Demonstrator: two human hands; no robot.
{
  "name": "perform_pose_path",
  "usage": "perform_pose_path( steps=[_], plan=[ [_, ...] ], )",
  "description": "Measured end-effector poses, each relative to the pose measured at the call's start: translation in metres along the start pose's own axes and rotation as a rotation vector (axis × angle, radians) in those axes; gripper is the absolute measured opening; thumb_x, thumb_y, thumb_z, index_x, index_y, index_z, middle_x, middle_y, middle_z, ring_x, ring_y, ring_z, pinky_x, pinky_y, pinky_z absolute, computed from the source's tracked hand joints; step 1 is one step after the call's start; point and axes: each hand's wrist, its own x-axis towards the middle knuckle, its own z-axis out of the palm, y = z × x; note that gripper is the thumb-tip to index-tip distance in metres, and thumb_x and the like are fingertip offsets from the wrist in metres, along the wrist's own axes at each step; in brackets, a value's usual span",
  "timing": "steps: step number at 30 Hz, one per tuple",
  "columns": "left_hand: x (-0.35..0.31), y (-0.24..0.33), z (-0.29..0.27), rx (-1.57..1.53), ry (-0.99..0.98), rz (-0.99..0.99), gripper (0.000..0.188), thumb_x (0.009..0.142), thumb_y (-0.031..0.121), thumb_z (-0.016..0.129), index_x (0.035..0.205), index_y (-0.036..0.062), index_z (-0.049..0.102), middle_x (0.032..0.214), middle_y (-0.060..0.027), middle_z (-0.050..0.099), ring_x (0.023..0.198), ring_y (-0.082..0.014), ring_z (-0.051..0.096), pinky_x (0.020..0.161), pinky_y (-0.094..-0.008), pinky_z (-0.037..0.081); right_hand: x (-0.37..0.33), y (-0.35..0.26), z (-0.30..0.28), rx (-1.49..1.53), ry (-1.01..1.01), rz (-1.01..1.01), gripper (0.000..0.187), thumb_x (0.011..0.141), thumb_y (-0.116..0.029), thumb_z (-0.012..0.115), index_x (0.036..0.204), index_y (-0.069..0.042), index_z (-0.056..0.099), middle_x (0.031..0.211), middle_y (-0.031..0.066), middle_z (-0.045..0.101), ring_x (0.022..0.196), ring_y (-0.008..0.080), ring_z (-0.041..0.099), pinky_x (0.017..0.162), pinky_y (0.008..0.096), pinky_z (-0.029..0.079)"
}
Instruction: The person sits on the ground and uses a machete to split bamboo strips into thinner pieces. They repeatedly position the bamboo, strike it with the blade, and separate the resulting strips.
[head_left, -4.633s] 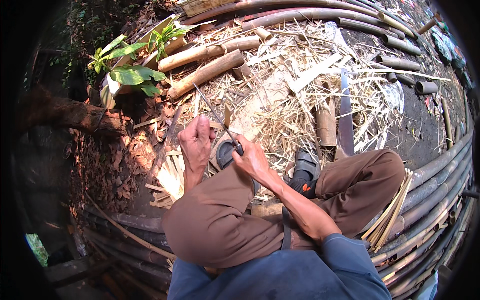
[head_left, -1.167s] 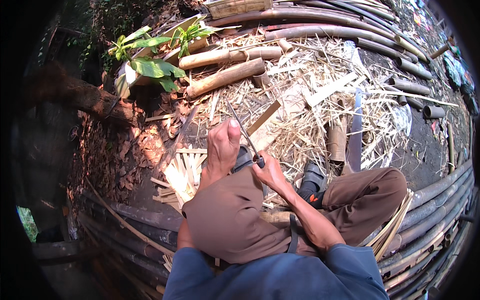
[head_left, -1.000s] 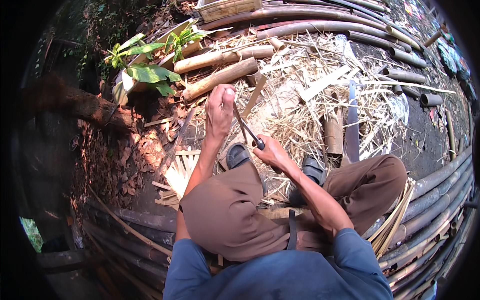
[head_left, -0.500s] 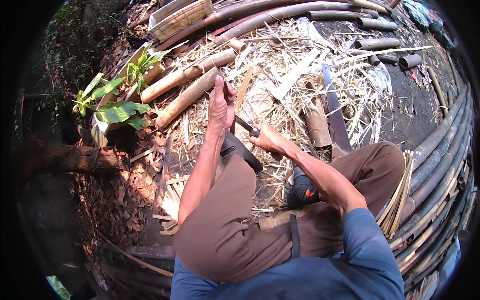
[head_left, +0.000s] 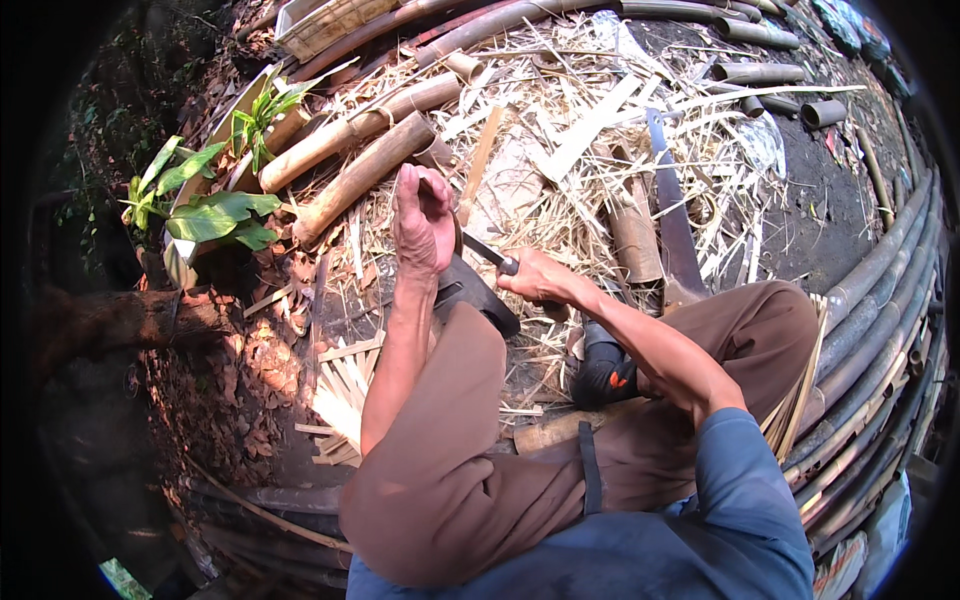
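My right hand (head_left: 540, 276) is closed round the dark handle of a knife (head_left: 487, 250), whose blade points up and left toward my other hand. My left hand (head_left: 424, 225) is raised in front of my left knee, with its palm turned inward and its fingers curled. A narrow brownish edge shows beside that palm at the blade, but what the fingers hold is hidden. Below the hands is a dark shoe (head_left: 478, 295). Beyond them a flat bamboo strip (head_left: 482, 165) lies on the pile of pale shavings (head_left: 560, 235).
Cut bamboo tubes (head_left: 365, 175) lie at the far left by a green plant (head_left: 215, 215). A saw (head_left: 672, 205) and a bamboo piece (head_left: 632, 235) rest right of centre. Long bamboo poles (head_left: 880, 300) curve along the right. Split strips (head_left: 345, 395) lie by my left leg.
My left hand has moved slightly left and down, and its palm has turned more into view. My right hand stays on the knife, almost in the same place. The view has shifted slightly.
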Motion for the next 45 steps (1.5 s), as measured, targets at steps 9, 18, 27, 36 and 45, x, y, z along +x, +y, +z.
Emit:
perform_pose_path(
  steps=[9, 18, 27, 36, 45],
  plan=[
    [-0.022, 0.024, -0.006, -0.025, 0.008, 0.101, 0.044, 0.097, 0.042, 0.052, 0.069, 0.0089, 0.049, 0.062, -0.0014, 0.041, 0.063, -0.0135, 0.036, 0.062, -0.0276, 0.030, -0.009, -0.002, 0.018, -0.061, 0.042, 0.055, 0.029, 0.085, -0.017, 0.068, 0.107, 0.000, 0.061, 0.079, 0.0200, 0.065, 0.073, 0.0288, 0.065, 0.067, 0.0430, 0.049],
    [-0.029, 0.024, -0.008, -0.042, -0.049, 0.119, 0.044, 0.097, 0.039, 0.052, 0.066, 0.0085, 0.047, 0.060, -0.0015, 0.040, 0.061, -0.0133, 0.037, 0.059, -0.0273, 0.030, -0.001, 0.017, 0.015, -0.207, -0.101, -0.034, 0.036, 0.085, -0.021, 0.064, 0.112, 0.003, 0.060, 0.089, 0.0230, 0.067, 0.083, 0.0343, 0.067, 0.076, 0.0437, 0.053],
    [-0.027, 0.019, -0.017, -0.072, -0.008, 0.153, 0.045, 0.096, 0.042, 0.051, 0.067, 0.0084, 0.047, 0.059, -0.0015, 0.039, 0.061, -0.0138, 0.036, 0.062, -0.0281, 0.031, -0.001, 0.041, 0.022, -0.267, -0.163, 0.074, 0.028, 0.085, -0.023, 0.067, 0.095, 0.003, 0.063, 0.070, 0.0171, 0.064, 0.067, 0.0250, 0.062, 0.065, 0.0403, 0.049],
    [-0.033, 0.042, -0.016, 0.041, 0.097, 0.195, 0.052, 0.094, 0.049, 0.050, 0.060, 0.0097, 0.044, 0.059, -0.0011, 0.037, 0.060, -0.0151, 0.033, 0.068, -0.0310, 0.030, 0.005, 0.047, 0.033, -0.660, 0.108, -0.174, 0.022, 0.083, -0.023, 0.064, 0.088, -0.002, 0.062, 0.084, 0.0214, 0.068, 0.083, 0.0395, 0.067, 0.072, 0.0462, 0.054],
    [-0.035, 0.066, -0.029, -0.042, 0.076, 0.056, 0.044, 0.090, 0.050, 0.064, 0.078, 0.0093, 0.053, 0.071, -0.0003, 0.049, 0.065, -0.0121, 0.041, 0.063, -0.0259, 0.035, -0.019, 0.049, 0.054, -0.251, -0.279, -0.014, 0.039, 0.084, -0.026, 0.068, 0.114, -0.003, 0.060, 0.084, 0.0164, 0.064, 0.078, 0.0243, 0.063, 0.071, 0.0362, 0.050]
  ],
)
